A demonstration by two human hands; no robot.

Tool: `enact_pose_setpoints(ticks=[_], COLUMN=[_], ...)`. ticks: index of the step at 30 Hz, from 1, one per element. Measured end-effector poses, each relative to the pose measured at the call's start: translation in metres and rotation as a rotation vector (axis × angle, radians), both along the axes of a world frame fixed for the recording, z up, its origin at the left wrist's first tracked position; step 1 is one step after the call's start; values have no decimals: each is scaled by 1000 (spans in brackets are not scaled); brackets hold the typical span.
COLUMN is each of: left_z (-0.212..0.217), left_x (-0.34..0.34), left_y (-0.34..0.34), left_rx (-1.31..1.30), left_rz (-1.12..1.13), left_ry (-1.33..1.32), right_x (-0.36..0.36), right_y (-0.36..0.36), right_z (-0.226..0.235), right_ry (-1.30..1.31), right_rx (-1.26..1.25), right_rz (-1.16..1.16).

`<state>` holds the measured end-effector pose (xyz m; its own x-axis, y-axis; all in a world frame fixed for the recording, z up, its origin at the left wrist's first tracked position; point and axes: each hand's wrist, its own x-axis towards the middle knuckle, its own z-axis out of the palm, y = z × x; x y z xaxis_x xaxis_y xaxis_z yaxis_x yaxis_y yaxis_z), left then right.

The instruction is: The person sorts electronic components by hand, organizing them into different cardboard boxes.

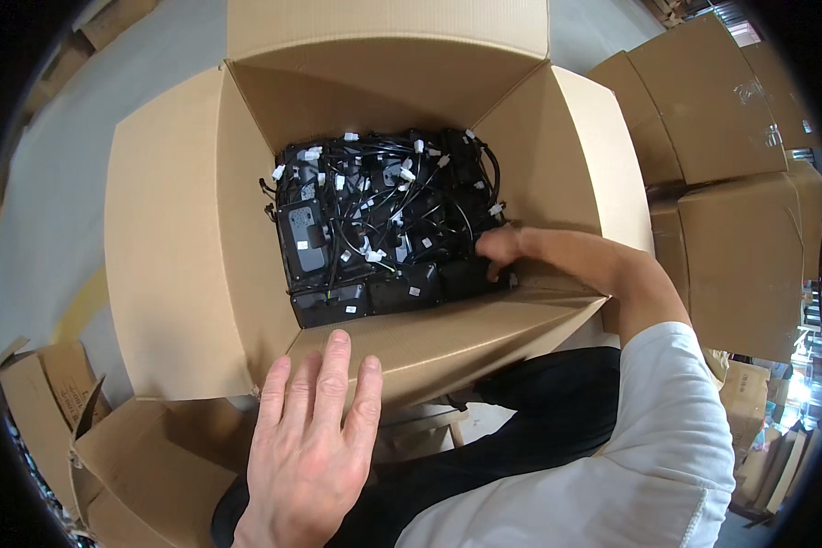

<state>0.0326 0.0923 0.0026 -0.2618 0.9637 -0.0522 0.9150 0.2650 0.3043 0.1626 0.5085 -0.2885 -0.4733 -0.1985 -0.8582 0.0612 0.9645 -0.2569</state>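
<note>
A large open cardboard box point(356, 87) stands in front of me. Several black plastic units point(411, 290) with cables cover its bottom. Tangled black cables point(411, 205) with small white connectors point(373, 256) lie over them. One unit at the left has a grey panel point(303, 239). My right hand point(500, 248) reaches down inside by the right wall, its fingers bent among the rightmost units; what they hold, if anything, is hidden. My left hand point(315, 447) is open and empty, fingers spread, with its fingertips at the near flap point(447, 352).
Stacked cardboard boxes point(712, 110) rise at the right. An open carton point(155, 457) sits at the lower left, near the box's left flap point(160, 247). Grey floor point(55, 201) with a yellow line point(80, 306) shows at the left. More cartons lie at the upper left.
</note>
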Motion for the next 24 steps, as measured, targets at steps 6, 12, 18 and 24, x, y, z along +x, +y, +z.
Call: enact_pose_setpoints(ticks=[6, 12, 18, 24], left_z=[-1, 1, -7, -28], left_x=[2, 4, 5, 8], left_y=[3, -5, -16, -18], left_rx=[22, -23, 29, 298], left_rz=[-27, -17, -23, 31], left_ry=[-14, 11, 102, 230], right_x=[19, 3, 29, -2], right_y=[-19, -28, -10, -1], right_z=[-5, 19, -34, 51], right_ry=[218, 385, 662, 358], right_rx=[301, 551, 289, 383], right_rz=[250, 147, -139, 50])
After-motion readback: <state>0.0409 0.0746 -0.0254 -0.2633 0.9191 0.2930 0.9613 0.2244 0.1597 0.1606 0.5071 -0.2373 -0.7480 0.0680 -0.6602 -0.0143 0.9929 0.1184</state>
